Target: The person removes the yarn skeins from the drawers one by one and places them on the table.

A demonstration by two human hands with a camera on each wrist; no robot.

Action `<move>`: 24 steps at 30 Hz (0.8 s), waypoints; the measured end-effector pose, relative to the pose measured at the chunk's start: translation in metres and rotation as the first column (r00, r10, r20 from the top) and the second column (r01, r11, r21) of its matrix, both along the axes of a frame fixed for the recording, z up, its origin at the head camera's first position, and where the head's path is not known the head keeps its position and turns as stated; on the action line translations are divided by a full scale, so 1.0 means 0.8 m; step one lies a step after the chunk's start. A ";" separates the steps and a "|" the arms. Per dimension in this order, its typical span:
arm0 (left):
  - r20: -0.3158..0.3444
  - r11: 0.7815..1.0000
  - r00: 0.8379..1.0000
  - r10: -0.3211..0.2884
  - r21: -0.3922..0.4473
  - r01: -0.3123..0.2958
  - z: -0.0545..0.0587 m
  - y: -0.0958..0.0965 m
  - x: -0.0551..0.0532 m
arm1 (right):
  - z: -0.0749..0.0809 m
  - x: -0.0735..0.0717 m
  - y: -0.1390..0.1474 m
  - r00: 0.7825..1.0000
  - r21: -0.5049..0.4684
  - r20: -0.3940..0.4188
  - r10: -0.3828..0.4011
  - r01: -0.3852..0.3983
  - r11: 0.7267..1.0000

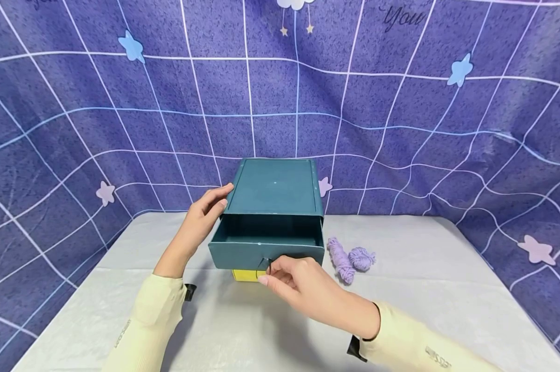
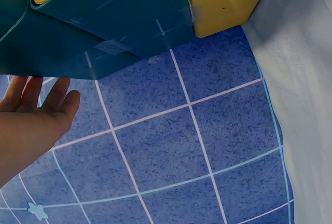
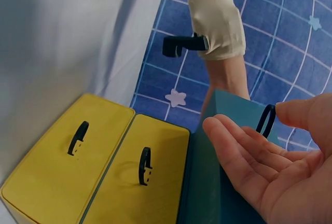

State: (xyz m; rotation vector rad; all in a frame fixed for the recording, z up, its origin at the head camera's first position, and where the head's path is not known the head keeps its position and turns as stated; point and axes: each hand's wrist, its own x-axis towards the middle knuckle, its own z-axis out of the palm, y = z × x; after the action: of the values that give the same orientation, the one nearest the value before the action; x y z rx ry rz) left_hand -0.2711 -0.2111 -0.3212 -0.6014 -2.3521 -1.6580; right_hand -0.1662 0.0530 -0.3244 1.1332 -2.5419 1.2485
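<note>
A teal drawer cabinet (image 1: 275,186) stands on the table with its top drawer (image 1: 238,257) pulled out; the part of the inside that shows holds nothing. My right hand (image 1: 303,284) is at the drawer's front, pinching its black loop handle (image 3: 266,120) between thumb and fingers. On the cabinet's left side, my left hand (image 1: 203,217) rests with its fingers fairly straight. The left wrist view shows these fingertips right at the teal wall (image 2: 140,22). Below the teal drawer, two yellow drawer fronts (image 3: 155,146) with black loop handles show in the right wrist view.
Right of the cabinet lie a twisted skein of lilac yarn (image 1: 340,261) and a small lilac yarn ball (image 1: 361,258). A pale cloth covers the table (image 1: 447,289). Behind it hangs a purple gridded curtain (image 1: 280,129) with stars.
</note>
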 end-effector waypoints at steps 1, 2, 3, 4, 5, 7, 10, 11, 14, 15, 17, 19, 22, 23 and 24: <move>0.000 1.000 1.000 -0.001 0.002 0.001 0.000 0.000 0.000 | 0.000 -0.003 0.000 1.000 0.002 -0.005 -0.002 0.002 1.000; -0.001 1.000 1.000 -0.001 0.003 0.001 0.000 0.000 0.000 | -0.001 -0.005 0.000 1.000 0.002 -0.008 -0.002 0.002 1.000; -0.001 1.000 1.000 -0.002 0.006 0.002 0.000 0.000 0.000 | -0.001 -0.008 -0.001 1.000 0.000 -0.009 -0.001 0.001 1.000; -0.002 1.000 1.000 -0.003 0.008 0.003 0.000 0.000 0.000 | -0.002 -0.010 -0.001 1.000 -0.004 -0.011 0.000 0.000 1.000; -0.005 1.000 1.000 -0.004 0.010 0.004 0.001 0.000 0.000 | -0.002 -0.013 -0.001 1.000 -0.006 -0.012 0.002 -0.002 1.000; -0.005 1.000 1.000 -0.005 0.012 0.005 0.001 0.000 0.001 | -0.001 -0.018 -0.002 1.000 0.000 -0.007 -0.005 0.005 1.000; -0.008 1.000 1.000 -0.002 0.009 0.002 0.002 0.000 0.001 | 0.000 -0.025 -0.003 1.000 0.010 -0.019 -0.014 0.014 1.000; -0.009 1.000 1.000 -0.001 0.005 0.001 0.002 0.001 0.001 | 0.000 -0.028 -0.004 0.999 0.016 -0.028 -0.016 0.017 1.000; -0.011 1.000 1.000 0.006 -0.004 -0.006 0.003 0.001 0.001 | 0.001 -0.035 -0.005 0.998 0.024 -0.055 -0.021 0.022 0.999; -0.011 1.000 1.000 0.008 -0.006 -0.008 0.003 0.001 0.001 | 0.001 -0.037 -0.005 0.998 0.026 -0.065 -0.022 0.024 0.999; -0.011 1.000 1.000 0.014 -0.012 -0.014 0.002 0.001 0.002 | 0.000 -0.042 -0.005 0.996 0.031 -0.081 -0.024 0.026 0.999; -0.011 1.000 1.000 0.019 -0.016 -0.019 0.002 0.002 0.002 | 0.000 -0.045 -0.005 0.995 0.031 -0.094 -0.030 0.033 0.999; -0.007 1.000 1.000 0.019 -0.018 -0.019 0.002 0.002 0.002 | -0.001 -0.051 -0.005 0.991 0.034 -0.125 -0.040 0.044 0.998; -0.006 1.000 1.000 0.019 -0.019 -0.020 0.002 0.002 0.003 | -0.002 -0.052 -0.005 0.990 0.034 -0.135 -0.043 0.048 0.998; -0.005 1.000 1.000 0.018 -0.020 -0.018 0.002 0.002 0.003 | -0.002 -0.054 -0.005 0.988 0.035 -0.145 -0.048 0.054 0.998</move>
State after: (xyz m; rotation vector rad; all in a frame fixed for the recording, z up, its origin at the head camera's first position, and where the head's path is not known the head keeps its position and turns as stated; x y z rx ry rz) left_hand -0.2686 -0.2093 -0.3200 -0.5854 -2.3667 -1.6260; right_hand -0.2090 0.0487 -0.3259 1.1143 -2.4826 1.0692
